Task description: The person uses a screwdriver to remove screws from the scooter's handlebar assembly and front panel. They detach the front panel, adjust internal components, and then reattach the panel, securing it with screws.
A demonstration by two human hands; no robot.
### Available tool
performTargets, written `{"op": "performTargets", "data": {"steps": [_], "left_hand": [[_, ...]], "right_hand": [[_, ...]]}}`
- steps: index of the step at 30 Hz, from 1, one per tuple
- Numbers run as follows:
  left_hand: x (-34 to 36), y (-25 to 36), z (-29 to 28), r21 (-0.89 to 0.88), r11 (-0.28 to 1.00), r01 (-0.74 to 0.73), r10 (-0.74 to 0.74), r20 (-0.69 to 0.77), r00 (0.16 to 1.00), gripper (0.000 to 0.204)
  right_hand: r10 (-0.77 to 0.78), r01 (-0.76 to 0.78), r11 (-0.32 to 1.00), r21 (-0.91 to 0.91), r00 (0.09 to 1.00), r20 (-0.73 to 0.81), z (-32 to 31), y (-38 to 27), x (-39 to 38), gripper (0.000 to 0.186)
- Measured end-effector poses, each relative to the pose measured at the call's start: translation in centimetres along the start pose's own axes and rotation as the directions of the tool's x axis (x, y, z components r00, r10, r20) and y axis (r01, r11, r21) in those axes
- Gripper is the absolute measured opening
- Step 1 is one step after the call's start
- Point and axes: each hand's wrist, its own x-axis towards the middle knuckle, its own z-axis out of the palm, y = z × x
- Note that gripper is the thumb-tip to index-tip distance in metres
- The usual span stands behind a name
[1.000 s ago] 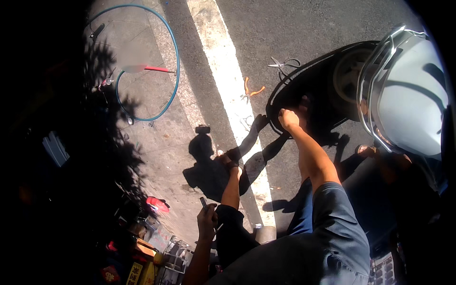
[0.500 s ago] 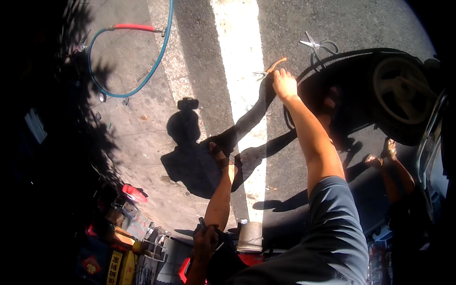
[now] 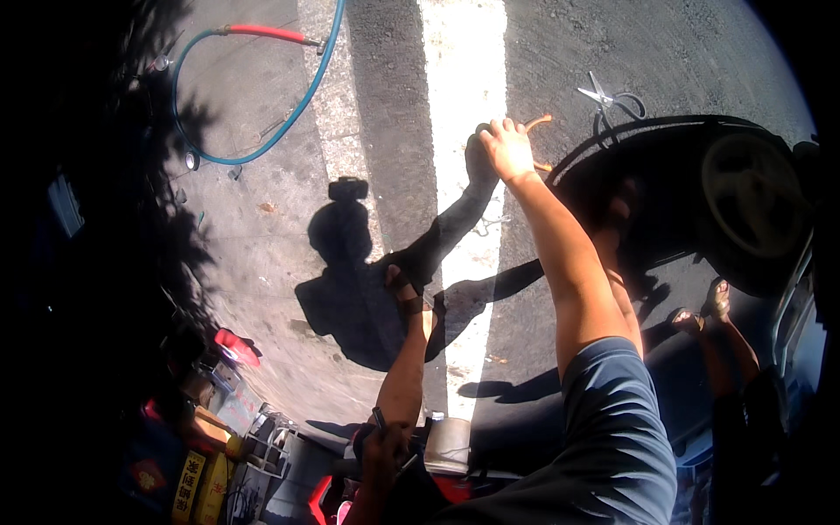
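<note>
Grey asphalt (image 3: 577,44): my right hand (image 3: 509,152), closure unclear, seems collecting orange-handled pliers (image 3: 540,121); lifting needs pinch; left hand (image 3: 388,444) grips dark rod (image 3: 379,419).

Right sleeve (image 3: 617,420): short, dark blue-grey, heavily creased, plain-hemmed | above sleeve: bare forearm (image 3: 569,262) and fingers (image 3: 497,128) | upper left of sleeve: dark-strapped sandal (image 3: 412,305) | lower left of sleeve: dark legwear (image 3: 422,497), its detail lost in shadow

Pliers (image 3: 539,121): orange hdls were splayed, head hidden, nr white stripe (image 3: 468,52) | slim dk tool (image 3: 379,417): was held tilted, part-hidden
</note>
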Motion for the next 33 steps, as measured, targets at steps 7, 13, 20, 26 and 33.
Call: {"op": "performTargets", "data": {"steps": [7, 13, 20, 26, 33], "left_hand": [[1.7, 2.8, 1.5, 0.008, 0.998, -0.063, 0.063, 0.0, 0.998, 0.023], [13.6, 8.8, 6.0, 0.099, 0.835, -0.541, 0.546, -0.019, 0.838, 0.03], [18.3, 14.4, 9.2, -0.064, 0.942, -0.33, 0.334, 0.066, 0.94, 0.014], [17.0, 13.1, 8.5, -0.226, 0.946, -0.233, 0.281, 0.205, 0.938, 0.011], [18.0, 10.7, 7.6, -0.132, 0.9, -0.415, 0.433, 0.175, 0.884, 0.017]], "right_hand": [[-0.015, 0.017, 1.0, -0.01, 0.989, 0.147, 0.5, 0.4, 0.6, 0.017], [-0.026, -0.407, 0.532, 0.742, 0.868, 0.495, -4.2, -8.5, -4.6, 0.02], [-0.271, -0.55, -0.304, 0.778, 0.832, 0.483, -12.2, -15.7, -12.6, 0.013], [-0.28, -0.388, 0.052, 0.92, 0.879, 0.386, -14.3, -14.7, -12.1, 0.019], [0.114, -0.138, 0.888, 0.438, 0.99, 0.08, -7.2, -5.7, -6.7, 0.037]]}}
